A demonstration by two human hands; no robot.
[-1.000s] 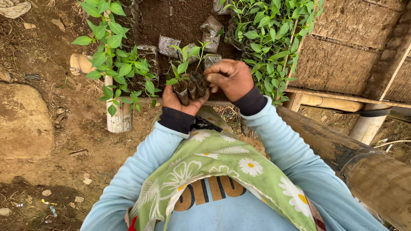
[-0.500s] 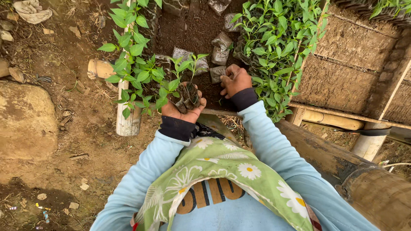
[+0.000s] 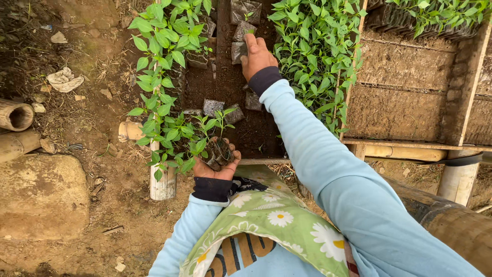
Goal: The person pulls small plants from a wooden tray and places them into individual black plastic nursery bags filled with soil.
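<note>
My left hand (image 3: 219, 165) cups a small seedling (image 3: 215, 134) in a dark soil bag, held low just before the wooden edge of the raised bed. My right hand (image 3: 257, 55) is stretched far forward over the dark soil strip (image 3: 225, 87), resting on a grey seedling bag (image 3: 239, 50) in the row; whether the fingers close around it is hidden. More grey bags (image 3: 212, 106) lie on the soil between my two hands. Both arms wear light blue sleeves with dark cuffs.
Dense green seedlings (image 3: 312, 51) fill the bed to the right of the strip, and taller ones (image 3: 164, 61) stand to the left. A white pipe post (image 3: 163, 185) stands by the bed. Bare soil trays (image 3: 405, 97) lie right. A large stone (image 3: 41, 195) sits at left.
My right hand has left the seedling held in my left hand and reached forward up the soil strip to a grey bag. My left hand stays with the seedling.
</note>
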